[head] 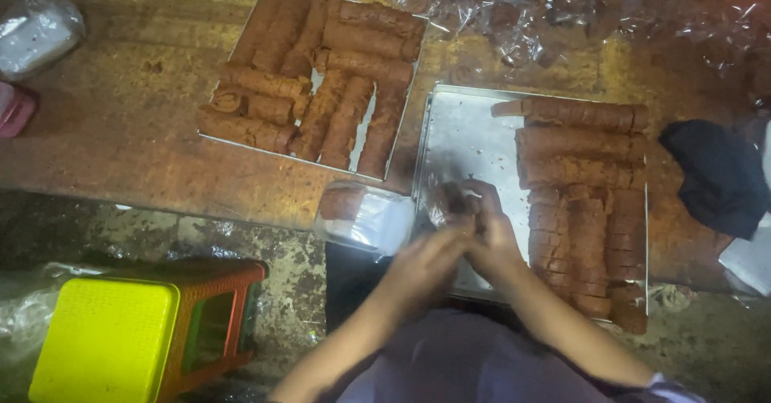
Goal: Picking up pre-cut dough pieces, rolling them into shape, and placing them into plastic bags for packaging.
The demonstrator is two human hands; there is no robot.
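My left hand (430, 258) and my right hand (490, 238) are pressed together over the near edge of a metal tray (462, 142). Both are closed around a small brown piece in a clear wrapper (451, 202); the hands are blurred. Brown rolled sticks (582, 170) lie stacked along the tray's right side, with cut chunks (586, 250) nearest me. Just left of my hands, a clear plastic bag (365, 214) holds a brown piece.
A second tray (321, 73) full of long brown rolls sits at the back left on the worn wooden table (120, 122). Crumpled clear wrappers (562, 9) cover the far edge. A dark cloth (719, 174) lies at right. A yellow-topped stool (136, 331) stands below left.
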